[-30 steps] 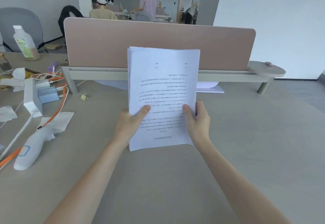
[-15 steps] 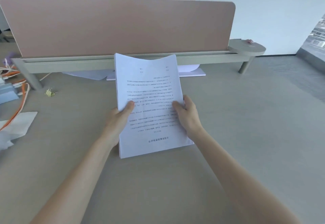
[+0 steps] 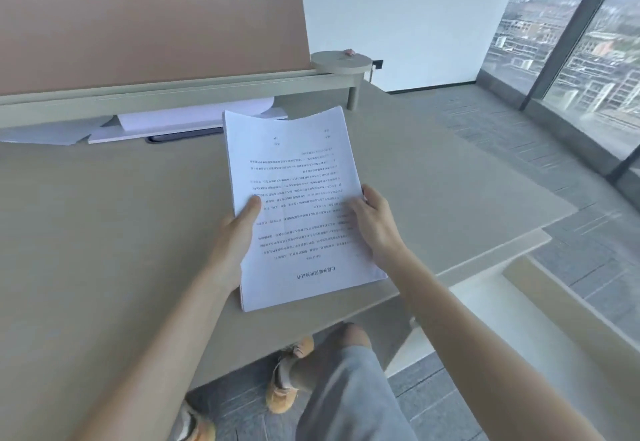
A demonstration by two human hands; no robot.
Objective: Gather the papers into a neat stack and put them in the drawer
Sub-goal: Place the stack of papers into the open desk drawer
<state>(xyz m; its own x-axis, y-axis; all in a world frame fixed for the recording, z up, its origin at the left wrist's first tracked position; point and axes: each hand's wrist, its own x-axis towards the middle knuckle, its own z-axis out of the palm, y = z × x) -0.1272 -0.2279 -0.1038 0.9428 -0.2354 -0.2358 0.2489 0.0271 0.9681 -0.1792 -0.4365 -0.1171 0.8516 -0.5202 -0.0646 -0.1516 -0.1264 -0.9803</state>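
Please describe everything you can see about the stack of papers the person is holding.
The stack of papers is white, many sheets thick, its edges nearly aligned. The top sheet carries printed text, upside down to the camera. The left hand and right hand grip its two long sides, thumbs on top. It is tilted above the desk; the far edge curls slightly.

The thick stack of white printed paper (image 3: 294, 198) carries rows of fine black text. Under it spreads the pale beige matte desk top (image 3: 104, 232). At the far side stands the dusty-pink fabric divider panel (image 3: 149, 32). Near, grey trousers (image 3: 349, 392) and tan-orange shoes (image 3: 284, 388), possibly suede, show against the grey striped floor (image 3: 519, 135).
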